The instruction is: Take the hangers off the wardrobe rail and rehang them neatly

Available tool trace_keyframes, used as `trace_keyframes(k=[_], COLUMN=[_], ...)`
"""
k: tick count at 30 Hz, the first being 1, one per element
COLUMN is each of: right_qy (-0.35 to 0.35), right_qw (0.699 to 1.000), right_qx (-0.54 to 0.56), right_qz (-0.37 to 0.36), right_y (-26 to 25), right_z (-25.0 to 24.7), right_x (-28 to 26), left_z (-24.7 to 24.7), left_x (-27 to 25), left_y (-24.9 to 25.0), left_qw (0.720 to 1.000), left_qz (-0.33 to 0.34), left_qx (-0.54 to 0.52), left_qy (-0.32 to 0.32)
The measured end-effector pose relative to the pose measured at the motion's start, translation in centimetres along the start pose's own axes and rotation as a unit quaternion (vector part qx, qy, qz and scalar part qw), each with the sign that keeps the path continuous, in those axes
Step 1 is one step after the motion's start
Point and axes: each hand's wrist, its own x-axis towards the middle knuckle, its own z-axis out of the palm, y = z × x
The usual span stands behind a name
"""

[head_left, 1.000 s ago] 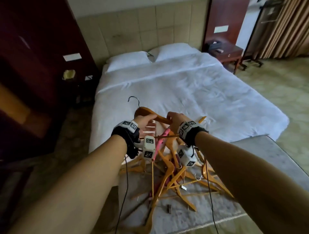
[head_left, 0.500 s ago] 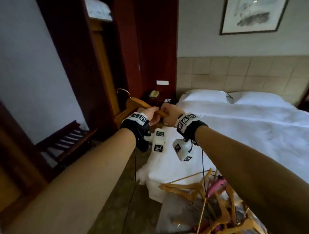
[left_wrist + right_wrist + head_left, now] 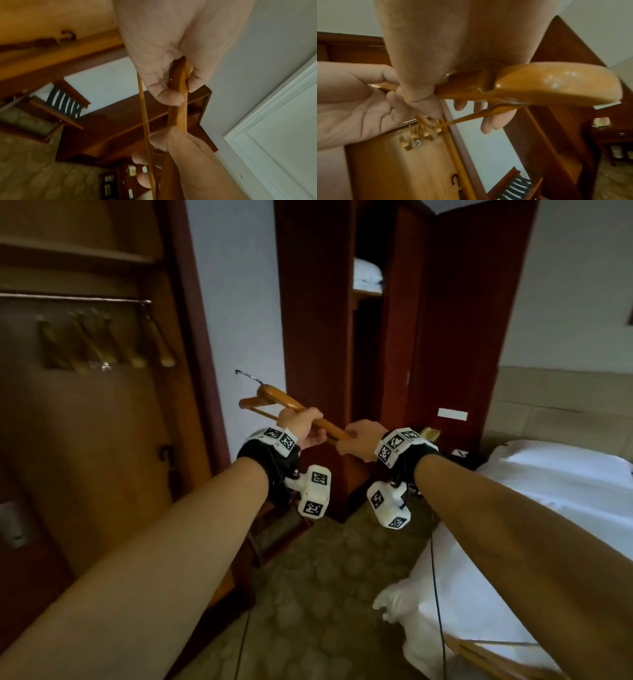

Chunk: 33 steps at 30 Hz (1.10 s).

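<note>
A wooden hanger [image 3: 274,398] with a metal hook [image 3: 244,374] is held flat in mid-air, hook pointing toward the wardrobe. My left hand [image 3: 301,426] grips the hanger's middle part, thumb and fingers curled round the wood [image 3: 180,86]. My right hand [image 3: 359,440] grips the near shoulder end [image 3: 556,82], fingers curled under it. The wardrobe rail [image 3: 75,297] runs across the upper left, with several wooden hangers [image 3: 102,344] hanging on it. More hangers [image 3: 493,655] lie on the bed's corner at the lower right.
The open wardrobe [image 3: 102,440] stands at the left, an umbrella [image 3: 168,470] hanging inside. A second dark cabinet [image 3: 376,337] with folded linen stands ahead. The white bed [image 3: 531,508] is on the right, patterned carpet [image 3: 308,594] below. A luggage rack [image 3: 518,185] sits by the wall.
The view has swung left from the bed toward the wardrobe. Both hands have carried the hanger up and away from the pile, with the same hold.
</note>
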Motion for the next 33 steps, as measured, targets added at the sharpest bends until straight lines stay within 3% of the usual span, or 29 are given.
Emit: trace_keyframes(k=[3,9,15,21,30,33], right_qy=[-0.031,-0.013,-0.022,-0.052,-0.067,-0.085], right_qw=[0.998,0.99,0.974,0.947,0.936,0.919], right_qx=[0.061,0.104,0.162,0.237,0.258,0.286], right_qz=[-0.016,-0.092,-0.157,-0.209,-0.232,-0.258], right_y=[-5.6,-15.2,-21.0,-24.4,-28.0,-29.0], right_z=[2.5,6.8,9.2,11.3,10.7,10.9], right_x=[1.8,5.8,11.0,18.3,31.5,34.7], left_z=[-6.1,-15.7,-22.4,-26.9,-29.4,-30.4], left_x=[-0.1,1.5,5.1,11.0,22.0,24.6], left_y=[2.6,6.9,9.0,10.8,13.3,14.3], left_qw=[1.0,0.993,0.957,0.918,0.907,0.887], left_qz=[0.022,0.05,0.117,0.146,0.116,0.134], left_qx=[0.016,0.086,0.235,0.321,0.358,0.386], left_qy=[0.013,0.065,0.124,0.182,0.187,0.214])
